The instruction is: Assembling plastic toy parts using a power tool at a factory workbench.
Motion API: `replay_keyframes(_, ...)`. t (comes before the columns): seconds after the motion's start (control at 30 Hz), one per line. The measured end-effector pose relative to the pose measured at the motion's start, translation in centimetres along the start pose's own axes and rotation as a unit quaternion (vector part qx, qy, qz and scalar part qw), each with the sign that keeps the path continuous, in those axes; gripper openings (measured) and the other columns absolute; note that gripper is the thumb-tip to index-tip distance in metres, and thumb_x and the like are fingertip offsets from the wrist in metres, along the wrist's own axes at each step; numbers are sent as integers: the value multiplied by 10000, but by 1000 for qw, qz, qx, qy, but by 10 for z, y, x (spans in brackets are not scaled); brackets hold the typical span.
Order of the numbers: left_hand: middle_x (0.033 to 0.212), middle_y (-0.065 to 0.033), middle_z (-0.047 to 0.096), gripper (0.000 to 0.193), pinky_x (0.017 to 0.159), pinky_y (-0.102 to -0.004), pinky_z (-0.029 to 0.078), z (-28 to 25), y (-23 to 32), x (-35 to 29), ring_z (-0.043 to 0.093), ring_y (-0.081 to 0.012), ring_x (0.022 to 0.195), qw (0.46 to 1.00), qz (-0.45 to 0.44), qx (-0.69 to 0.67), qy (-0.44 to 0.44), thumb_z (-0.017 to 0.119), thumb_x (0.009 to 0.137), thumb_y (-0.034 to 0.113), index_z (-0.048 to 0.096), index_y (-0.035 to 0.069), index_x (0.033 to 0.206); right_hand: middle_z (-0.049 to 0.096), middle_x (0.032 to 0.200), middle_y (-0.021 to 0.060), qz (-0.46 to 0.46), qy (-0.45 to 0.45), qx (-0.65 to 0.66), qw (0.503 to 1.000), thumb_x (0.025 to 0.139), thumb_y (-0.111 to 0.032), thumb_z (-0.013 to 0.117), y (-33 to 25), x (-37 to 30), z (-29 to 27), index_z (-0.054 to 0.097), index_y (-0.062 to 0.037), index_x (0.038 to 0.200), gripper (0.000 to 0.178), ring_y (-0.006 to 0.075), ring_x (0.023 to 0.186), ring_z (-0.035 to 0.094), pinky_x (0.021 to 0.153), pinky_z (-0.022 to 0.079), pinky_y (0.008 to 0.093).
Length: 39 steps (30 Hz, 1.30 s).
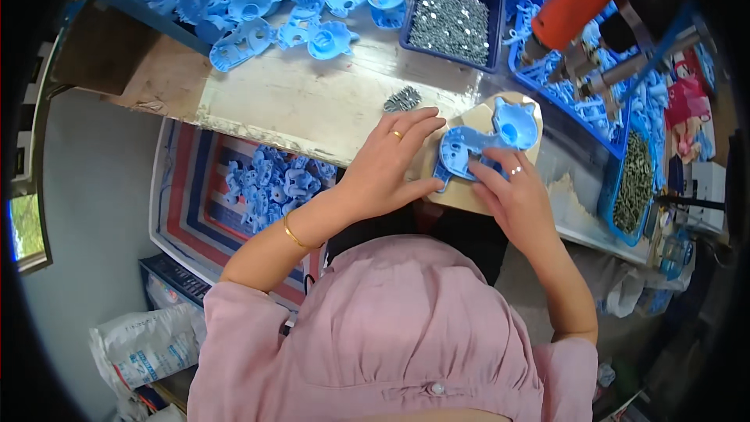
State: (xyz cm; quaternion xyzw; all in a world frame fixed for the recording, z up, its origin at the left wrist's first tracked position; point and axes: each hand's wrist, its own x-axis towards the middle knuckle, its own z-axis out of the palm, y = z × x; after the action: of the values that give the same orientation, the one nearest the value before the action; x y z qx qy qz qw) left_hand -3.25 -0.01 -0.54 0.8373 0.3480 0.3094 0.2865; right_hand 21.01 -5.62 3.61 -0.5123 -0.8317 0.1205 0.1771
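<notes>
A light blue plastic part [467,141] with a round, eared cup at its upper right end lies on a cream-coloured block [480,113] on the bench. My right hand [512,195] has its fingers bent down onto the part's near side; the fingertips are partly hidden, so a small piece under them cannot be made out. To the left, my left hand [394,158] is open, with fingers stretched toward a small heap of metal screws [403,98]. Its thumb reaches the part's lower left end.
A dark blue tray of small metal pieces [451,23] stands behind. Blue plastic parts [258,8] are heaped at the far left. An orange power tool [590,0] hangs at far right, over a blue basket [578,113]. A striped bin [183,195] sits below the bench's left side.
</notes>
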Motion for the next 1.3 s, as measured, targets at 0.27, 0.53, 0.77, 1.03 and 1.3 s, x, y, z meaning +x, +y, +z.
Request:
replay_keyframes(0.27, 1445, -184, 489, 732, 1114, -472, 369, 10, 1, 4, 442, -396, 1316, 1000, -5, 9, -28, 793, 774, 201, 465, 38, 1408, 634, 1009, 55, -8, -64, -25, 998, 799, -11, 642, 3, -2, 3, 685, -118, 1198, 415, 273, 951, 615, 772, 532, 383)
replay_keyframes(0.53, 1429, -186, 488, 698, 1132, -471, 351, 13, 3, 4, 433, -400, 1311, 999, -9, 9, -35, 757, 772, 202, 475, 47, 1392, 637, 992, 47, -20, -81, -76, 994, 773, 6, 624, -2, 3, -1, 674, -119, 1225, 471, 258, 898, 604, 758, 539, 379)
replay_keyframes(0.77, 1454, -173, 486, 689, 1130, -479, 352, 12, 15, 13, 415, -398, 1346, 999, 12, 13, -39, 771, 788, 174, 489, 49, 1404, 649, 981, 53, -27, -102, -28, 994, 802, -37, 651, 7, 4, -3, 679, -120, 1207, 414, 270, 903, 616, 740, 541, 384)
replay_keyframes(1.03, 1393, -173, 524, 584, 1094, -474, 386, 27, 26, 29, 461, -399, 1294, 995, 46, 66, -66, 735, 823, 184, 535, 37, 1352, 699, 900, 107, 174, 174, 28, 969, 886, -113, 729, 105, 30, -52, 716, -48, 1052, 179, 218, 792, 686, 668, 517, 339)
replay_keyframes(1.3, 1396, -167, 523, 532, 1088, -475, 389, 28, 31, 35, 450, -401, 1305, 994, 53, 73, -58, 731, 849, 181, 551, 61, 1335, 646, 789, 18, 187, 215, 112, 952, 931, -162, 704, 152, 46, -64, 709, -25, 1057, 186, 96, 715, 596, 656, 470, 246)
